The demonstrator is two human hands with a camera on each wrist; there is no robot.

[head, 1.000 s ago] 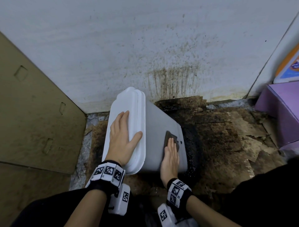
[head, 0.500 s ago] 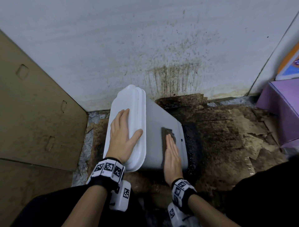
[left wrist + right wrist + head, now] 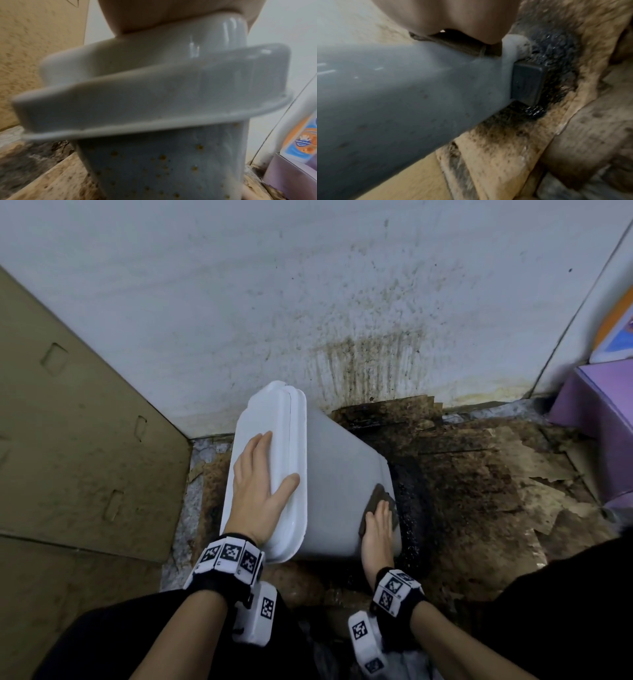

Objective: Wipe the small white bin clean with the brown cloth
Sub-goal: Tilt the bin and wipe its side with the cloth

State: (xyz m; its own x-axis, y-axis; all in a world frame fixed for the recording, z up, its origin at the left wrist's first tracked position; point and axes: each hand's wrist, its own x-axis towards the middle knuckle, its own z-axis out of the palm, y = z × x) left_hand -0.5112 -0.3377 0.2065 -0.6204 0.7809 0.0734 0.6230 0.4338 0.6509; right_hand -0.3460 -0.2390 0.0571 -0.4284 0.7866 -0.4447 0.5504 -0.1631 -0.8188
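Observation:
The small white bin (image 3: 337,474) lies tilted on its side on the stained floor, lid end to the left. My left hand (image 3: 260,481) rests flat on the lid (image 3: 274,440), fingers straight and thumb spread. My right hand (image 3: 378,529) presses the brown cloth (image 3: 378,496) flat against the bin's side near its base end. In the left wrist view the lid (image 3: 137,88) fills the frame, and brown specks dot the bin wall (image 3: 171,169) below it. The right wrist view shows the cloth (image 3: 464,44) under my palm and a dark foot pedal (image 3: 527,83) at the bin's base.
A cardboard sheet (image 3: 78,440) leans at the left. The white wall (image 3: 308,285) behind carries brown splatter (image 3: 370,357). Torn, wet, blackened cardboard (image 3: 479,491) covers the floor to the right. A purple box (image 3: 603,419) stands at the far right, with an orange and blue pack (image 3: 616,330) above it.
My right hand has slid the cloth rightward along the bin's side toward its base end. My left hand has stayed on the lid.

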